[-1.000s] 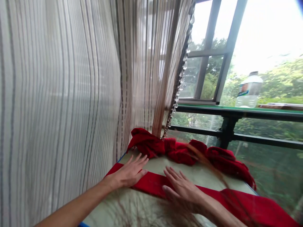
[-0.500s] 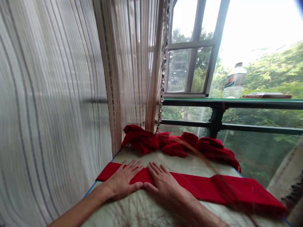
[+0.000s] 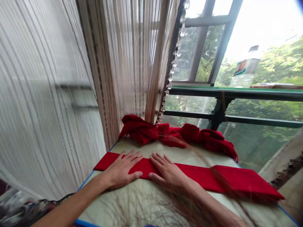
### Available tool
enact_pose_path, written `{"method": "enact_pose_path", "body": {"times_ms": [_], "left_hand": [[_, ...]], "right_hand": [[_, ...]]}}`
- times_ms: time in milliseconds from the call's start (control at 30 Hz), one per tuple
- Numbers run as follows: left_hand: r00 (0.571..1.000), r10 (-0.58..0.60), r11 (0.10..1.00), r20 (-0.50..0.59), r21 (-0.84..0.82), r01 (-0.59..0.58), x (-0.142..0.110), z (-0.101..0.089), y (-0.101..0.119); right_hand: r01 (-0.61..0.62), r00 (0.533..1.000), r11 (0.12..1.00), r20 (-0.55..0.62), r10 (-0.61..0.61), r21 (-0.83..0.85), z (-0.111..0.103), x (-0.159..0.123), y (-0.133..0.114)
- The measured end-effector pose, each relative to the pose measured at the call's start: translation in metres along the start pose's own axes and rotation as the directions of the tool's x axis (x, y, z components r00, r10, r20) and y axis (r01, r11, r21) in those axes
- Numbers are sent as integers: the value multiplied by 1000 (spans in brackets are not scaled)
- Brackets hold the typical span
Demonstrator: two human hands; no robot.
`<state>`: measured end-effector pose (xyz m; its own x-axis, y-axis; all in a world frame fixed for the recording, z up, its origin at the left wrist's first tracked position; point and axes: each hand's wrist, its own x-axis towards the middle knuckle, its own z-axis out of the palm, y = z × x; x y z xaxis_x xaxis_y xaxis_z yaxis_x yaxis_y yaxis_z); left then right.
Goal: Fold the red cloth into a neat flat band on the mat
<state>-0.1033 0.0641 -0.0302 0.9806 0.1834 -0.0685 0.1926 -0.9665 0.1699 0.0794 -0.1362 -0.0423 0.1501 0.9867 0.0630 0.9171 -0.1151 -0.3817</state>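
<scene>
A long red cloth [image 3: 197,176], folded into a flat strip, lies across the pale table [image 3: 132,201]. My left hand [image 3: 124,170] rests flat on its left part, palm down with fingers spread. Just to the right, my right hand [image 3: 167,170] presses flat on the same strip, fingers stretched out and thumb pointing toward my left thumb. A small gap separates the two thumbs. The strip's right end looks thicker, with another fold on top. Behind it, a crumpled red cloth [image 3: 139,130] is bunched along the table's far edge, touched by neither hand.
A sheer striped curtain [image 3: 127,63] with a beaded edge hangs at the left and back. Beyond the table runs a dark green railing [image 3: 194,91], with a plastic bottle [image 3: 246,69] on the ledge. Blurred strands of hair cross the near view.
The view has tilted and shifted, so the table and cloths sit higher in the picture. My right hand has slid slightly right along the strip, widening the gap between the thumbs.
</scene>
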Motion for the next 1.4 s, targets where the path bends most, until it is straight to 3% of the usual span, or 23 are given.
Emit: {"method": "enact_pose_path", "body": {"times_ms": [233,400,533,867,967,1100,1233,1400], "left_hand": [[999,9,1000,43,22,-10,4,-3,-10],[984,167,985,-57,64,-163,28,1,-2],[979,205,979,-14,18,-205,36,11,7],[991,125,992,56,-10,-125,27,7,11],[990,128,991,66,-42,-125,39,-4,16],[980,199,978,-19,-60,-199,71,-15,43],[954,299,951,21,-88,-296,92,-1,65],[924,382,921,13,-88,-379,89,22,58]], "right_hand": [[11,999,1000,-44,-10,21,-2,-2,-3],[49,995,999,-88,-47,14,2,5,2],[79,994,997,-79,-77,23,5,4,10],[11,1000,1000,0,-11,-2,-26,-50,50],[-23,1000,1000,4,23,7,-37,-61,55],[-28,998,1000,-61,28,-1,-36,-64,66],[-29,998,1000,-54,28,-7,-19,-62,83],[-33,999,999,-41,34,33,-19,-64,83]]}}
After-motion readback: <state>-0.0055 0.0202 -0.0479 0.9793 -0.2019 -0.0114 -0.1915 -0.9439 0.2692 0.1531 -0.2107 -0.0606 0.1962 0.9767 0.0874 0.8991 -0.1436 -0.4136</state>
